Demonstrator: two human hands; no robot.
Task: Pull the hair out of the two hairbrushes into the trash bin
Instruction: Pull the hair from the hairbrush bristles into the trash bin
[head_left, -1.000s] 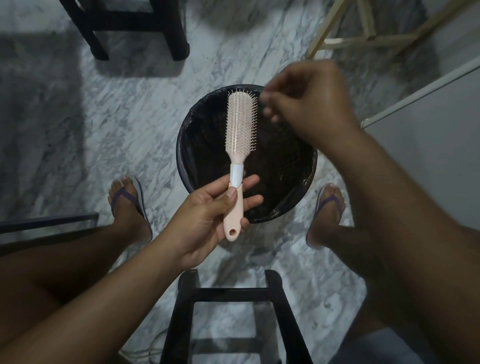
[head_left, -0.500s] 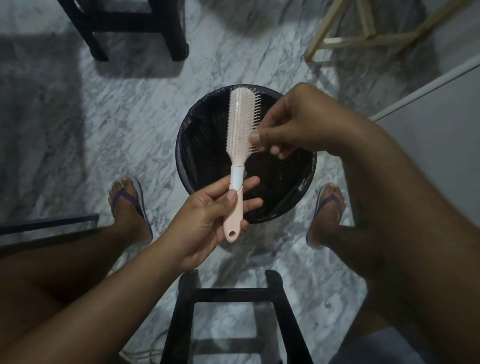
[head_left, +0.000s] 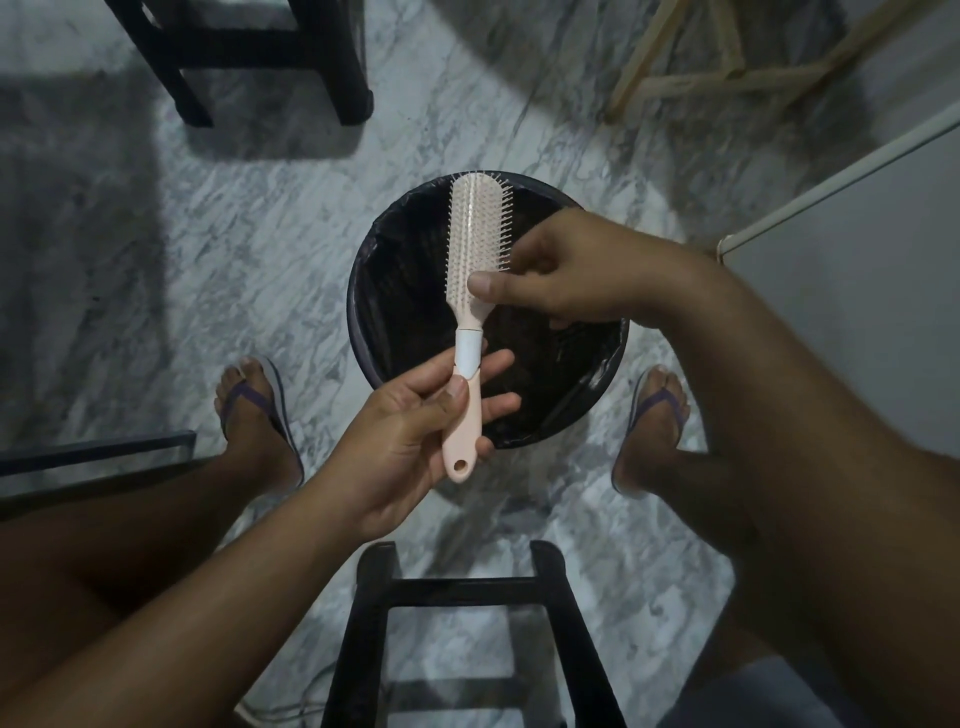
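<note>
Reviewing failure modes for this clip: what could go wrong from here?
1. The left hand holds the pink hairbrush only by its thin handle; a pull from the right hand at the bristles might twist it loose.
2. The brush head sits near the far rim of the trash bin, so hair could land on the marble floor.

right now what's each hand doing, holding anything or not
Left hand: closed on the pink hairbrush by its handle, over the trash bin.
Right hand: fingers pinched at the lower bristles; any hair between them cannot be told.
</note>
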